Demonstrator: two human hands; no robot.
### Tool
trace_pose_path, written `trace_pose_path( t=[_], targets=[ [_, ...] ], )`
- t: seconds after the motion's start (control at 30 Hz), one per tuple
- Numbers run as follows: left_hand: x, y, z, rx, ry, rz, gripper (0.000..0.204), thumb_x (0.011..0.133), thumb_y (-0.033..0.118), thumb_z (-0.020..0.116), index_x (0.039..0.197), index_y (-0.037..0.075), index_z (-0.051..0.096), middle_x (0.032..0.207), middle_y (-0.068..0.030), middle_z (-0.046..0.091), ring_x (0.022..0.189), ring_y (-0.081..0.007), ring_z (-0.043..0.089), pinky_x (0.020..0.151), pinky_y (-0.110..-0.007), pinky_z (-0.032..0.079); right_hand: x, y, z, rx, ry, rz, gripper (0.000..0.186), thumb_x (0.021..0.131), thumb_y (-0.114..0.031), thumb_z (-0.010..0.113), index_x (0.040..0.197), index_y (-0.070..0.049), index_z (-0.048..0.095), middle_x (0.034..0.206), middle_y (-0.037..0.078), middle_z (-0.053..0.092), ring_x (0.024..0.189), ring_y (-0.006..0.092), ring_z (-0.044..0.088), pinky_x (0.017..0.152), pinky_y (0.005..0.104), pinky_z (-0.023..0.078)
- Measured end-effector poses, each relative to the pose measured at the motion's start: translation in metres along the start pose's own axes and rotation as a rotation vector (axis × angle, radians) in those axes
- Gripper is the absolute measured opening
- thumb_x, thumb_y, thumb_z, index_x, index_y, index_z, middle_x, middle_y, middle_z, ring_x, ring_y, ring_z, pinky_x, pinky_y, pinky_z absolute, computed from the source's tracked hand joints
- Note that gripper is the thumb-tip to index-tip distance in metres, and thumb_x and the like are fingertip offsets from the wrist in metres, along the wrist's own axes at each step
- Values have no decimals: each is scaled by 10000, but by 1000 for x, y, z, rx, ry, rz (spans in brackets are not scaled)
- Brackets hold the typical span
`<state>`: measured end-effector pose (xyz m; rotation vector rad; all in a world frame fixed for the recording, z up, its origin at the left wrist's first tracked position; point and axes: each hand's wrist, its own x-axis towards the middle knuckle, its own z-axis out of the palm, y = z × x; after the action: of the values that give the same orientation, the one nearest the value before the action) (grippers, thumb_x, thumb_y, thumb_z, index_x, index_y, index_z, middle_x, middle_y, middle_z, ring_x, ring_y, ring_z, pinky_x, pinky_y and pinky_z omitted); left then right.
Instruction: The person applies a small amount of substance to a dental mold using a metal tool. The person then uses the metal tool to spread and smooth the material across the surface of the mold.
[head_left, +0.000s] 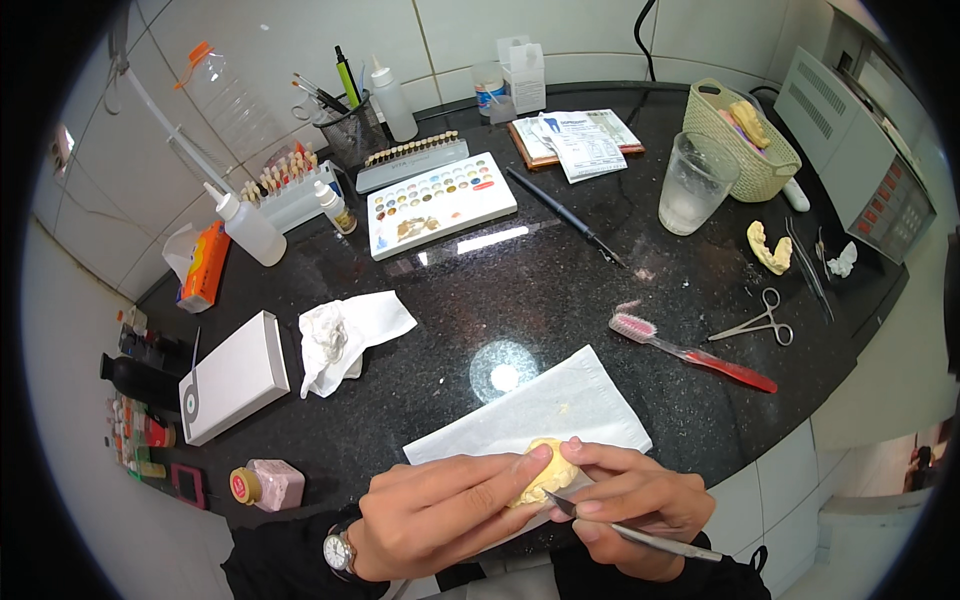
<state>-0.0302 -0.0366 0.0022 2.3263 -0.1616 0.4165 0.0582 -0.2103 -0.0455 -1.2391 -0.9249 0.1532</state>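
Observation:
My left hand [440,510], with a wristwatch at its wrist, is closed on a pale yellow plaster dental cast [543,462] at the lower centre. My right hand [635,510] grips a metal carving knife [660,540], its dark blade at the cast's lower edge, while its upper fingers also touch the cast. Both hands are over a folded white paper sheet [540,395] on the dark speckled counter [470,300].
Around them lie a red toothbrush [730,372], scissor-like clamp [760,325], second cast [770,250], crumpled tissue [330,340], white box [230,375] and pink jar [275,485]. Farther back stand a plastic cup [690,200], paint palette [440,205], squeeze bottle [255,230], basket [750,160] and grey appliance [820,120].

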Motion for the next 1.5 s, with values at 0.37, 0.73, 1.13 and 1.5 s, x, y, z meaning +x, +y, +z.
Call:
trace_pose_path(
  t=[0.37,0.73,1.13,1.5],
  targets=[
    [0,-3,2,-29,65,42,417,704,101,766,1099,30,650,907,-136,684,748,-216,688,602,-273,560,-3,1,6,-6,66,1,138,801,-44,672,896,-14,577,786,201,676,1010,314,619,929,468,464],
    [-5,-8,6,-76,136,79,381,713,118,764,1070,32,662,874,-127,685,733,-209,687,597,-266,557,-13,-2,11,134,182,158,144,790,-66,681,864,-12,570,863,234,665,924,285,650,866,471,507],
    [-2,-10,10,-10,200,133,337,698,107,771,1012,22,685,804,-102,685,660,-171,673,545,-243,539,-9,6,5,-34,74,-23,141,787,-59,681,864,-11,573,795,216,664,914,295,648,860,485,507],
    [-5,-17,8,-32,240,201,376,736,125,739,1090,27,655,816,-80,669,641,-162,647,529,-245,517,-3,0,13,-8,120,-57,92,802,-54,637,822,-3,564,776,191,658,885,278,638,913,531,442]
  ],
)
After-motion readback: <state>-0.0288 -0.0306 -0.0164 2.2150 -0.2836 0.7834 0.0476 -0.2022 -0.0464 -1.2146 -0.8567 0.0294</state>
